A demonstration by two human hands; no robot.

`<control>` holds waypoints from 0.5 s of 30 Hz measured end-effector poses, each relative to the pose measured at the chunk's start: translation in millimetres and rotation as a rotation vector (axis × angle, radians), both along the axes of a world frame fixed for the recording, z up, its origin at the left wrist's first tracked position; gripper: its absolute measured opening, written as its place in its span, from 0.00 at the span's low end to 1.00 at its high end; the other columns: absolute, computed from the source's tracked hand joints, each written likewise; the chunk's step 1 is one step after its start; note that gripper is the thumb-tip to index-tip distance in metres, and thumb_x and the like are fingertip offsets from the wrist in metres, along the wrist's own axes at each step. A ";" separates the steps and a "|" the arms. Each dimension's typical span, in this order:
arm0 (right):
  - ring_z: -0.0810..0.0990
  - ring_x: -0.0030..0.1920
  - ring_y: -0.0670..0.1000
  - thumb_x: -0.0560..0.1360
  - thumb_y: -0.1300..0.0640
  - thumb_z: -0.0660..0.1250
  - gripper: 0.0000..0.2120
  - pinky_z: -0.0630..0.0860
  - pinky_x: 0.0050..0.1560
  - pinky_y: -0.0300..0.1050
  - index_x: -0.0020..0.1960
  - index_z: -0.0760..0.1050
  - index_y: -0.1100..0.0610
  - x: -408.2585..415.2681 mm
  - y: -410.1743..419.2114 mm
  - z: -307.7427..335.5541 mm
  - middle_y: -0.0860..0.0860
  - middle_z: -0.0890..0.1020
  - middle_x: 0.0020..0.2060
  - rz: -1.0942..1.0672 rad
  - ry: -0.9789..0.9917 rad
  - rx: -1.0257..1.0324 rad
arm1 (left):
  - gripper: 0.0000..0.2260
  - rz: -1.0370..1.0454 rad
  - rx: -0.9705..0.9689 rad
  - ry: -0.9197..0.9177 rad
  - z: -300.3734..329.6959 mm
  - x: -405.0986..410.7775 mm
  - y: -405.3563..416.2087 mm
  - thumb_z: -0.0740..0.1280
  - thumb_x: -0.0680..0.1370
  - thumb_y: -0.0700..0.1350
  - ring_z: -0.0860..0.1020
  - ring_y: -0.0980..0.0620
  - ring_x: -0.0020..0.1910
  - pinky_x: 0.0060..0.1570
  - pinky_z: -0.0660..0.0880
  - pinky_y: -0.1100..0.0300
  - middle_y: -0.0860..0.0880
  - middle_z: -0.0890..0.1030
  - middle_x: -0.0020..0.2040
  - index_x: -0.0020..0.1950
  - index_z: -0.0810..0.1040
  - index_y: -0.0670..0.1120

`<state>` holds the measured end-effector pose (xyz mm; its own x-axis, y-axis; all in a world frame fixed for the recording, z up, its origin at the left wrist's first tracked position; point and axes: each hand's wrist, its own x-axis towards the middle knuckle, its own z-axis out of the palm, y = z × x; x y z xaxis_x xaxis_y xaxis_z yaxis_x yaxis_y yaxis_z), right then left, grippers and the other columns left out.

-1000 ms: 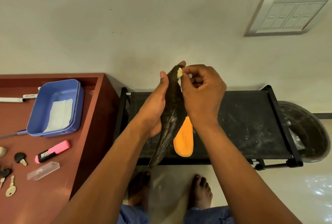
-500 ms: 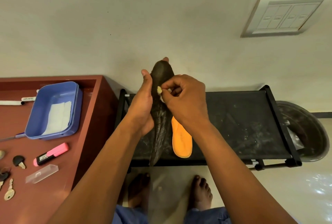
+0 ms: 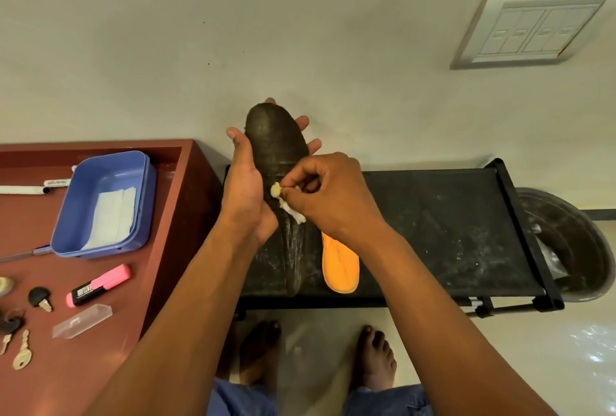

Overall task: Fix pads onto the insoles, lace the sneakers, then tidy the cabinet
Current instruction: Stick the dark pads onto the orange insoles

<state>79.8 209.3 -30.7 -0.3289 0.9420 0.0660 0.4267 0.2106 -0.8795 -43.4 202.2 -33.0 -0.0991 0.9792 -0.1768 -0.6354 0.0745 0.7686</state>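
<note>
Since 1 s ago my R hand [image 3: 328, 195] slid its pad [image 3: 276, 189] from toe to mid dark insole [image 3: 278, 145], grip pinching it; L hand [image 3: 248, 189] grip clamped round insole. Prob. sticking next.

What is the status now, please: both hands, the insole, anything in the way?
Left hand holds dark insole upright. Right hand pinches small pale pad against it, white backing hanging. Orange insole lies on black rack. Nothing in the way.
</note>
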 end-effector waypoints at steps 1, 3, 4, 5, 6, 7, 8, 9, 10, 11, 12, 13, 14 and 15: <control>0.83 0.38 0.44 0.73 0.58 0.78 0.02 0.83 0.46 0.43 0.45 0.86 0.54 -2.4 -1.9 -1.0 0.44 0.86 0.38 -0.031 -0.002 0.024 | 0.30 0.019 -0.005 -0.006 1.3 0.5 -0.4 0.40 0.84 0.66 0.78 0.40 0.70 0.64 0.78 0.42 0.45 0.78 0.71 0.78 0.69 0.58; 0.83 0.39 0.44 0.73 0.56 0.77 0.02 0.83 0.46 0.46 0.45 0.86 0.53 -6.2 -4.4 -4.1 0.44 0.85 0.39 -0.130 -0.013 0.112 | 0.32 0.035 -0.031 -0.006 3.5 4.9 -1.4 0.40 0.84 0.66 0.77 0.41 0.70 0.64 0.79 0.45 0.45 0.79 0.71 0.70 0.79 0.58; 0.83 0.39 0.45 0.73 0.56 0.77 0.02 0.83 0.46 0.48 0.45 0.85 0.53 -7.3 -4.5 -5.7 0.45 0.85 0.39 -0.183 -0.022 0.169 | 0.34 0.024 -0.044 -0.003 4.7 8.0 -2.2 0.39 0.84 0.66 0.77 0.42 0.70 0.65 0.78 0.46 0.45 0.79 0.71 0.63 0.84 0.58; 0.82 0.40 0.47 0.73 0.57 0.77 0.01 0.82 0.46 0.51 0.44 0.85 0.54 -7.8 -3.7 -7.6 0.46 0.84 0.39 -0.236 -0.036 0.230 | 0.36 -0.002 -0.055 0.001 5.9 11.1 -3.1 0.38 0.83 0.67 0.78 0.43 0.69 0.65 0.78 0.48 0.46 0.80 0.70 0.58 0.87 0.57; 0.82 0.40 0.47 0.73 0.57 0.76 0.01 0.82 0.45 0.52 0.44 0.85 0.54 -7.5 -2.5 -9.5 0.47 0.84 0.39 -0.289 -0.054 0.285 | 0.38 -0.038 -0.064 0.007 6.5 13.8 -3.9 0.38 0.83 0.67 0.79 0.45 0.68 0.66 0.77 0.49 0.46 0.81 0.68 0.58 0.87 0.56; 0.81 0.39 0.47 0.73 0.57 0.75 0.01 0.82 0.44 0.52 0.44 0.84 0.54 -6.6 -1.3 -10.5 0.48 0.83 0.39 -0.342 -0.066 0.327 | 0.39 -0.078 -0.076 0.018 6.0 15.5 -4.5 0.39 0.83 0.68 0.80 0.46 0.67 0.67 0.76 0.49 0.45 0.82 0.67 0.61 0.86 0.52; 0.81 0.39 0.47 0.74 0.57 0.75 0.01 0.81 0.43 0.51 0.44 0.84 0.54 -5.1 -0.2 -11.0 0.48 0.83 0.39 -0.392 -0.069 0.356 | 0.39 -0.115 -0.089 0.028 5.3 16.9 -4.8 0.39 0.82 0.69 0.80 0.46 0.67 0.68 0.76 0.50 0.45 0.82 0.66 0.66 0.83 0.49; 0.81 0.39 0.47 0.74 0.58 0.74 0.01 0.81 0.43 0.51 0.44 0.84 0.54 -3.4 1.0 -11.1 0.48 0.83 0.39 -0.435 -0.059 0.378 | 0.39 -0.145 -0.101 0.036 5.0 18.4 -5.3 0.40 0.82 0.70 0.80 0.47 0.67 0.68 0.76 0.50 0.44 0.82 0.66 0.69 0.80 0.47; 0.81 0.39 0.47 0.75 0.58 0.74 0.01 0.81 0.43 0.50 0.44 0.84 0.54 -1.6 2.1 -11.0 0.49 0.83 0.40 -0.468 -0.036 0.392 | 0.39 -0.162 -0.109 0.041 4.2 19.7 -5.8 0.42 0.82 0.70 0.80 0.47 0.67 0.68 0.76 0.50 0.44 0.82 0.67 0.70 0.79 0.46; 0.82 0.40 0.47 0.75 0.59 0.74 0.01 0.82 0.44 0.51 0.45 0.84 0.55 0.6 3.8 -11.5 0.50 0.84 0.41 -0.484 -0.009 0.398 | 0.38 -0.170 -0.116 0.044 3.6 20.7 -6.3 0.43 0.82 0.70 0.80 0.47 0.67 0.69 0.76 0.50 0.44 0.82 0.67 0.71 0.78 0.45; 0.83 0.41 0.47 0.75 0.59 0.74 0.01 0.82 0.44 0.52 0.45 0.84 0.55 2.8 5.6 -11.3 0.50 0.84 0.41 -0.478 0.011 0.391 | 0.38 -0.171 -0.121 0.043 3.2 21.1 -6.7 0.44 0.82 0.70 0.80 0.46 0.67 0.70 0.74 0.49 0.44 0.81 0.68 0.70 0.79 0.45; 0.83 0.41 0.47 0.75 0.58 0.74 0.02 0.82 0.45 0.52 0.46 0.85 0.55 4.7 7.4 -11.2 0.50 0.85 0.42 -0.445 0.021 0.367 | 0.38 -0.169 -0.121 0.041 3.6 20.8 -7.1 0.44 0.82 0.70 0.80 0.46 0.68 0.71 0.73 0.48 0.44 0.81 0.68 0.69 0.80 0.46; 0.83 0.40 0.47 0.74 0.58 0.74 0.02 0.83 0.45 0.52 0.46 0.86 0.55 5.9 8.6 -10.4 0.49 0.85 0.41 -0.385 0.031 0.319 | 0.38 -0.160 -0.121 0.041 4.1 19.1 -7.0 0.43 0.82 0.70 0.80 0.46 0.68 0.72 0.71 0.47 0.44 0.82 0.67 0.67 0.82 0.47; 0.83 0.39 0.46 0.74 0.59 0.75 0.02 0.83 0.45 0.51 0.46 0.86 0.55 5.8 8.9 -8.8 0.47 0.86 0.40 -0.305 0.049 0.251 | 0.38 -0.148 -0.119 0.047 4.0 16.7 -6.2 0.42 0.82 0.70 0.80 0.45 0.67 0.72 0.71 0.47 0.44 0.82 0.66 0.66 0.83 0.48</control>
<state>85.6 218.2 -39.4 -0.0268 0.9487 0.3151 0.4614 0.2913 -0.8380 -26.7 196.0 -29.0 0.0333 0.9562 -0.2908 -0.5742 0.2565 0.7775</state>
